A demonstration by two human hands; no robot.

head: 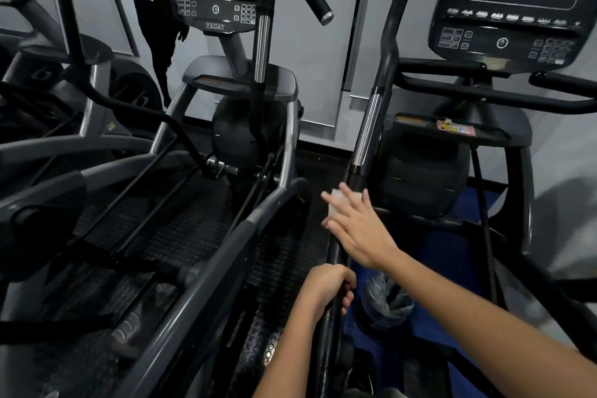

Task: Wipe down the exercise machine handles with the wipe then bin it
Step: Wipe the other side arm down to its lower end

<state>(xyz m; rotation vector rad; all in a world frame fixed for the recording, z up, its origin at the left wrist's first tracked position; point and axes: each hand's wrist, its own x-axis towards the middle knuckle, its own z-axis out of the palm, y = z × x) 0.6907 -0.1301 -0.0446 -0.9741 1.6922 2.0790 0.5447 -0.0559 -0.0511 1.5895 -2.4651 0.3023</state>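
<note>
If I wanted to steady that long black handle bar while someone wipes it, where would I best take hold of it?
Grip the low black stretch of the handle bar, below the wipe, curling fingers round it from the left as the left hand does. The bar is a slim round tube there, easy to encircle, and it leaves the upper part free for the right hand.

— What does the person wear on the arms?

— Nothing that shows. Both forearms are bare from the lower edge of the view to the wrists: no sleeves, no cuffs.

— Anything on the bare left hand or the bare right hand?

— No gloves (and no watch, band or ring on the sides that face the camera). Fingernails are short and plain.
</note>
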